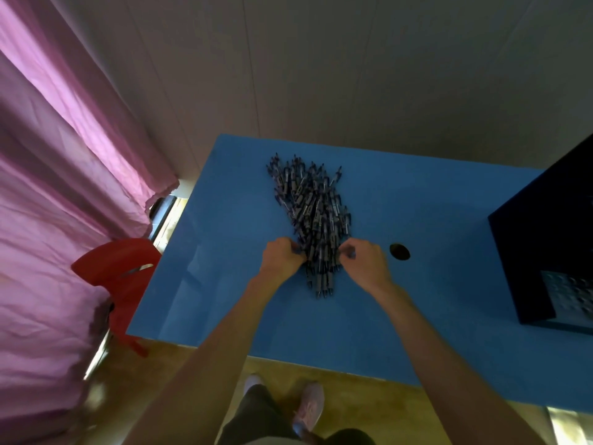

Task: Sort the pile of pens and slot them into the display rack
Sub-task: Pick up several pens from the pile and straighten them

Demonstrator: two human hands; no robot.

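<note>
A pile of dark blue pens (313, 220) lies on the blue table (224, 220), roughly in the middle of its top, with most pens running lengthwise away from the person and a few ends sticking out toward the near edge. The left hand (280, 260) is at the pile's near left side, its fingers (293, 248) curled in against the pens; whether they actually pinch one cannot be told from this angle. The right hand (362, 261) is at the near right side, its fingers (348, 252) curled around what looks like a pen end at the pile's edge. Both forearms reach in from the bottom of the view. Just right of the right hand is a round hole (399, 251) in the table top. At the far right stands a dark display rack (542, 252), well apart from the pile, with blurred rows visible in its lower front. A red chair (122, 271) sits left of the table, beside a pink curtain (64, 187).
</note>
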